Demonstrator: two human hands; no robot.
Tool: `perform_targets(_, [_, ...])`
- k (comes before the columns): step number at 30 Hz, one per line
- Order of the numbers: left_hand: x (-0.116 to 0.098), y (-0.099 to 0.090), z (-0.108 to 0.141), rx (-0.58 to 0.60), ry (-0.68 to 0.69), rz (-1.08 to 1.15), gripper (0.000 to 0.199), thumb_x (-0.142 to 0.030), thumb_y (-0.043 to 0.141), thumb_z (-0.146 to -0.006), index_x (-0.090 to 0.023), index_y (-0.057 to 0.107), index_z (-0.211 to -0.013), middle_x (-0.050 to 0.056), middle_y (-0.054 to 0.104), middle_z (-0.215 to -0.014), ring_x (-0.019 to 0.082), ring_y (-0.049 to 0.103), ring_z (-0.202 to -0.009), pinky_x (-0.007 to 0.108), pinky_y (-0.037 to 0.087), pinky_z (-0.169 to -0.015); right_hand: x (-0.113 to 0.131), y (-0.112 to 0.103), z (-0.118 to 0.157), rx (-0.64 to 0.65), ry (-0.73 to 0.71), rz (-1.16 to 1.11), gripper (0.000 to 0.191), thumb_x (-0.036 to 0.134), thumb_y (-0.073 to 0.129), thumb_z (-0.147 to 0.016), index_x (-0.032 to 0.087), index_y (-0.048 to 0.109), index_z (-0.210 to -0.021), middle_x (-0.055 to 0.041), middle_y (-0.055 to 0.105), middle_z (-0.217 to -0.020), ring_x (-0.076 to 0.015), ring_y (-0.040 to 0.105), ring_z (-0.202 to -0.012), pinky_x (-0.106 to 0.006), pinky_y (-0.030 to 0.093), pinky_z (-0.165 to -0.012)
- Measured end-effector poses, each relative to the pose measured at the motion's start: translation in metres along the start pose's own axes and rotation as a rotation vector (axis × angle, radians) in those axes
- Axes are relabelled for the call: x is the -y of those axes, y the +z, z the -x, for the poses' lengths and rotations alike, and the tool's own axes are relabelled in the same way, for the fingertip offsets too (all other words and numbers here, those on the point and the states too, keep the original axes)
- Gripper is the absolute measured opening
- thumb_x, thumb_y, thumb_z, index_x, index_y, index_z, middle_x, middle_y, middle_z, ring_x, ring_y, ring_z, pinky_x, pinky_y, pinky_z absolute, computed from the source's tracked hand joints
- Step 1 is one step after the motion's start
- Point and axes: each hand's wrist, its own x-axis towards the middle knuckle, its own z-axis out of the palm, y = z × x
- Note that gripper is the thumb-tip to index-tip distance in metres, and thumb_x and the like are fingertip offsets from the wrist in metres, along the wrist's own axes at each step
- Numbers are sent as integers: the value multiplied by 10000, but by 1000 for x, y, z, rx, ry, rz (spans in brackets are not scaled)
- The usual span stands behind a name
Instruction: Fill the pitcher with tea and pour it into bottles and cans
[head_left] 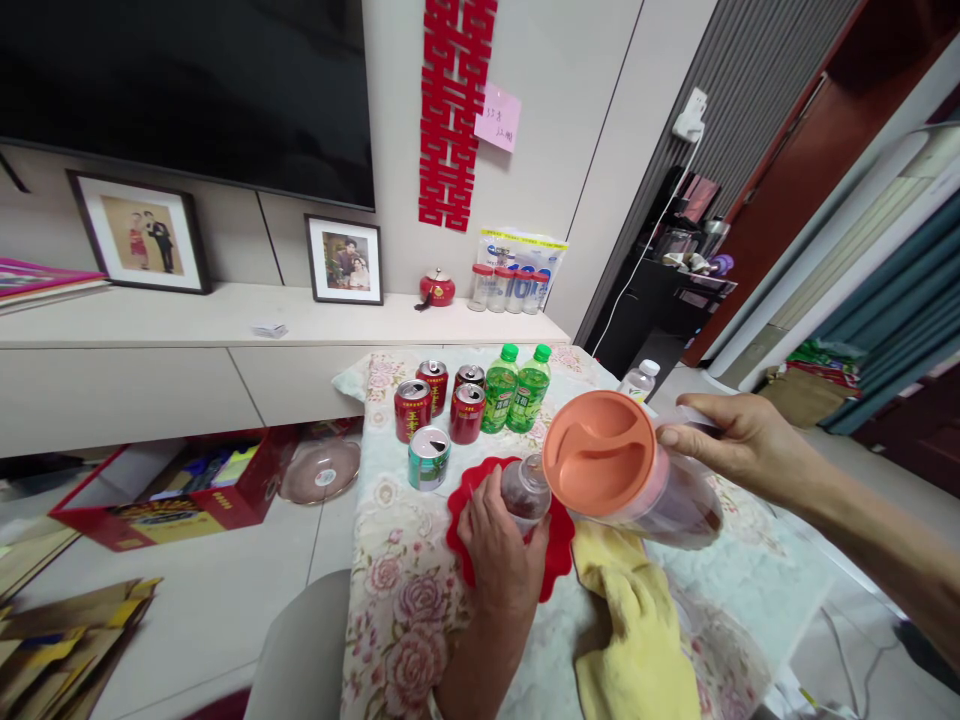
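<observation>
My left hand (501,545) is wrapped round a clear bottle (525,492) that stands over a red scalloped plate (457,535). My right hand (716,435) grips the handle of a clear pitcher (679,505) with an orange lid (600,450). Dark liquid shows inside the tilted pitcher, whose lid side is at the bottle's mouth. Some dark content is visible in the bottle too. A yellow cloth (637,630) lies just right of the plate.
Behind the plate stand several red cans (413,412), a teal can (429,460) and two green bottles (500,390). A white-capped bottle (639,380) is beyond the pitcher. Floral cloth covers the table (405,600). A grey chair (304,650) is at the left.
</observation>
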Motion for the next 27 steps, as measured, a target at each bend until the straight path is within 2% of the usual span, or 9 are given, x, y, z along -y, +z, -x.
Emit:
perform_targets(8, [-3,-3,-1,-3,-17,16,700,-259,796,-876,-177,482,-1496,198,728,-1391,399,701,-1293,568,538,-1082,2,-1,-1,-10,22,-6,778,937,697,-755,248,395,-556,48,271,-603,-114,274,-540,-282,237,-469])
perform_targets(17, [-1,-1,0,15,-24,6,737,-226,816,-848,-174,466,-1494,203,726,-1395,408,701,-1291,586,531,-1082,1,0,-1,-12,-69,23,752,896,638,-846,252,380,-557,55,252,-595,-108,261,-514,-260,217,-437])
perform_targets(21, [1,0,1,14,-24,7,717,-250,798,-863,-172,466,-1493,203,721,-1397,403,699,-1296,582,532,-1087,-4,0,0,-1,-50,9,748,887,665,-839,247,384,-572,60,258,-608,-107,265,-532,-261,225,-449])
perform_targets(27, [0,-1,1,27,-25,14,696,-277,774,-894,-186,452,-1504,194,712,-1412,404,688,-1313,585,524,-1105,-11,1,2,-50,-12,-45,748,873,728,-807,242,396,-578,62,271,-613,-109,263,-549,-282,221,-472])
